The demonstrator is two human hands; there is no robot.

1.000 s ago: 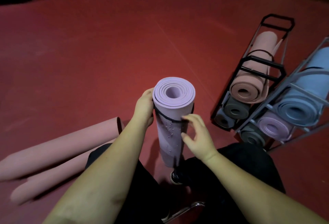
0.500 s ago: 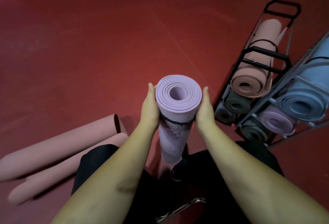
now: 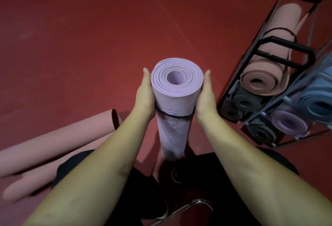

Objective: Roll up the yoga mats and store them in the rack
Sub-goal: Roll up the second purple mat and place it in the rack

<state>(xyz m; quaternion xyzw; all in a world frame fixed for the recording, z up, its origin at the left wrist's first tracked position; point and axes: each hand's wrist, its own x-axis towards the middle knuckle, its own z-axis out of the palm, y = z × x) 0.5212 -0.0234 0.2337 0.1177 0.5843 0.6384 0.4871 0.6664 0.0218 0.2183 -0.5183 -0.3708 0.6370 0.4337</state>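
A rolled lilac yoga mat stands upright in front of me, its spiral end facing up and its lower end near my feet. A thin black band circles it about a third of the way down. My left hand grips the roll's left side and my right hand grips its right side, both just above the band, fingers curling round the back out of sight. At the right stands a black rack holding a pink rolled mat over dark grey ones.
A second, grey rack at the far right holds a blue mat, a purple mat and a dark grey one. A loosely rolled pink mat lies on the red floor at the left. A chrome tube crosses below my legs.
My right hand left the band at the front of the roll and moved to its right side. Both hands now clasp the lilac mat, which sits slightly higher and nearer in view.
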